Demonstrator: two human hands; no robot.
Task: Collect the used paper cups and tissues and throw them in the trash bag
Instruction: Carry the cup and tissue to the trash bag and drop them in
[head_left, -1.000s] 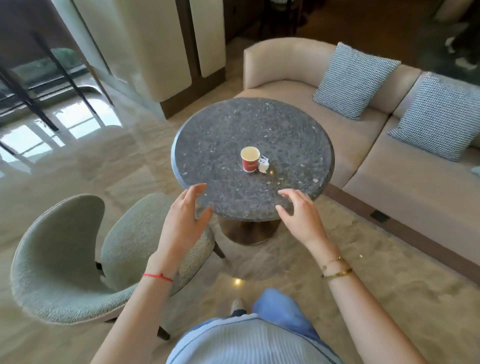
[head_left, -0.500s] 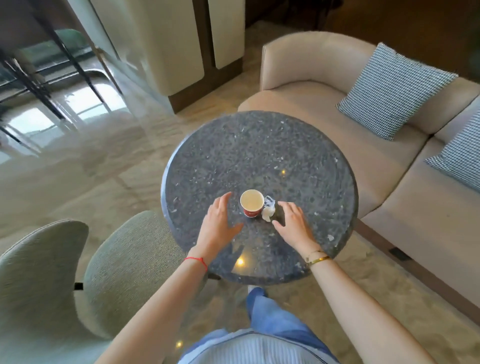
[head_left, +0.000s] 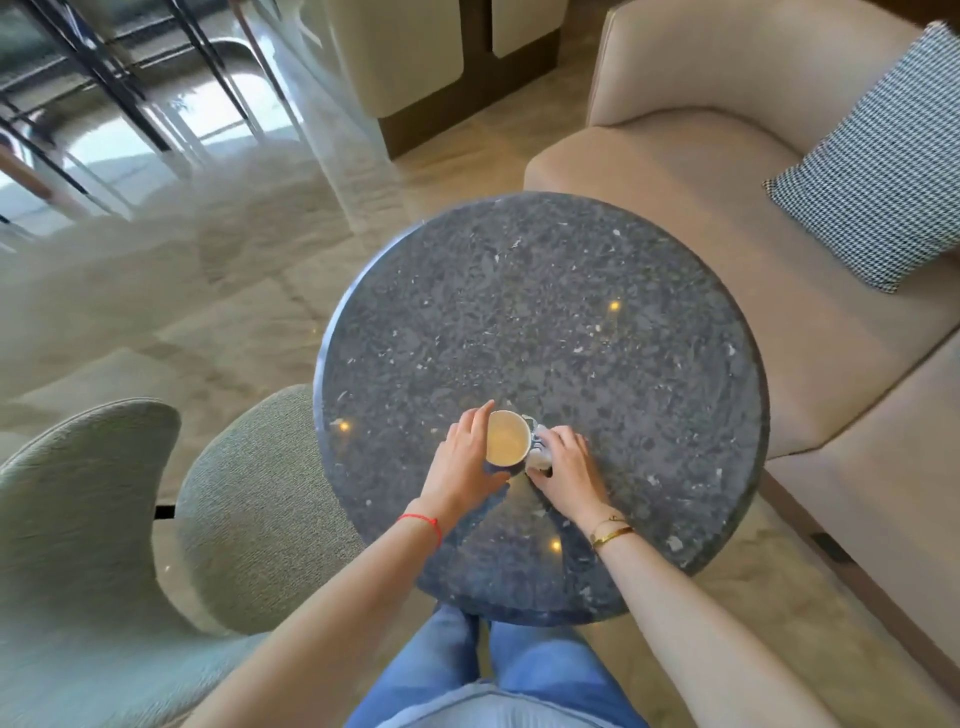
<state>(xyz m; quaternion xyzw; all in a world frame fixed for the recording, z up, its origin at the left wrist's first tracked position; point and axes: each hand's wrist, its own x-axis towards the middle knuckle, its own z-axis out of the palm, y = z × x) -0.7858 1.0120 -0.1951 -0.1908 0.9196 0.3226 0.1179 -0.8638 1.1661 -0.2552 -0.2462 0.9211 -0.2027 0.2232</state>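
A paper cup (head_left: 506, 437) with a pale inside stands upright on the round dark stone table (head_left: 571, 322), near its front edge. My left hand (head_left: 465, 465) wraps round the cup's left side, fingers curled against its wall. A crumpled white tissue (head_left: 539, 453) lies right next to the cup on its right. My right hand (head_left: 566, 467) covers the tissue and its fingers curl onto it. No trash bag is in view.
A grey-green upholstered chair (head_left: 104, 519) stands to the left of the table. A beige sofa (head_left: 727, 156) with a houndstooth cushion (head_left: 878, 171) runs along the right. My legs in blue jeans (head_left: 493, 670) are at the table's front edge. Glossy floor lies around.
Both hands have closed in from beside the cup and tissue: the left now grips the cup, the right now holds the tissue. I have moved closer over the table.
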